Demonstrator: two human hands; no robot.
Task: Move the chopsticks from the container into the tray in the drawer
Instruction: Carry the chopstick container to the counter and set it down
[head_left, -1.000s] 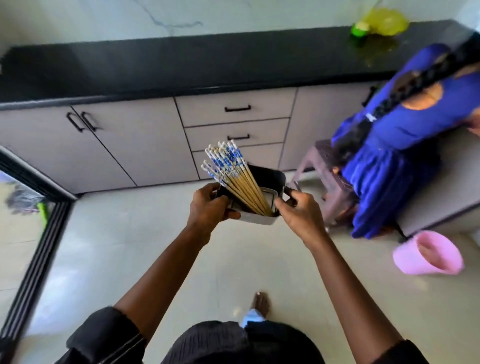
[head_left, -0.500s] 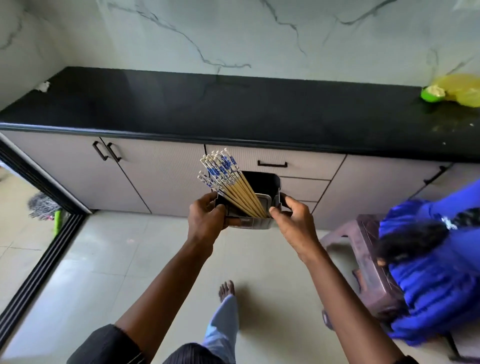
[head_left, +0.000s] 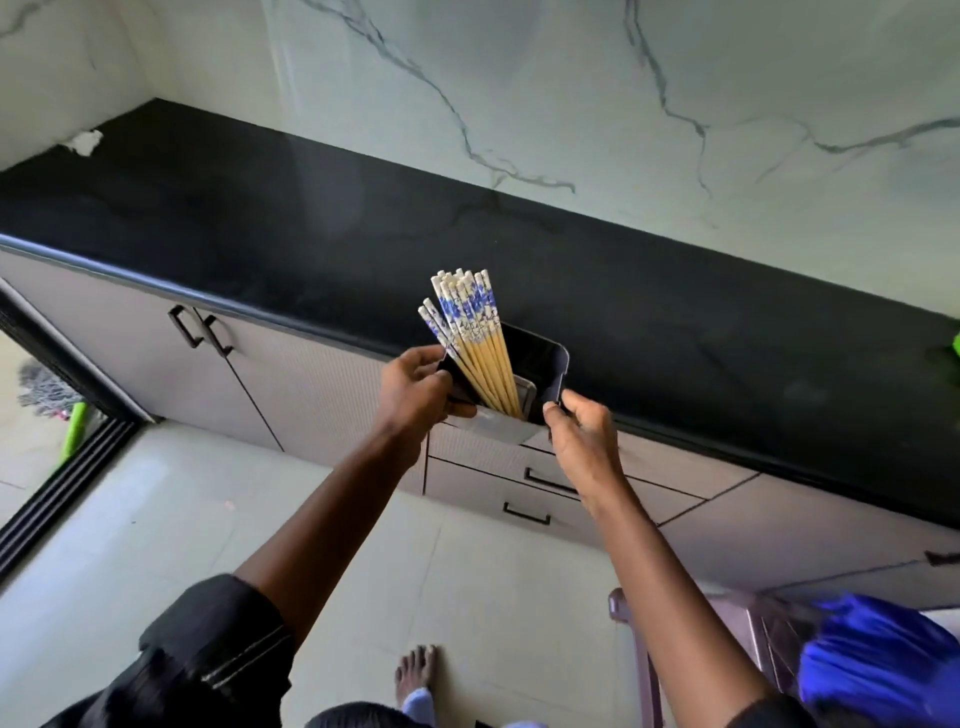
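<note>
A dark rectangular container (head_left: 540, 364) with a pale lower front holds a bundle of several wooden chopsticks (head_left: 475, 340) with blue-and-white patterned tops, leaning to the left. My left hand (head_left: 415, 397) grips the container's left side. Its right side is held by my right hand (head_left: 582, 431). The container hangs in the air at the front edge of the black countertop (head_left: 311, 234). Below it are closed drawers (head_left: 540, 488) with black handles. No tray is visible.
Closed cabinet doors (head_left: 208, 358) run under the countertop to the left. A brown plastic stool (head_left: 727, 639) and a person in blue clothing (head_left: 878, 670) are at the lower right. My bare foot (head_left: 415, 670) stands on the pale tiled floor. A sliding-door track lies at the left.
I have walked closer to the countertop, carrying the container up to its front edge. The person in blue has slid toward the lower right of the view.
</note>
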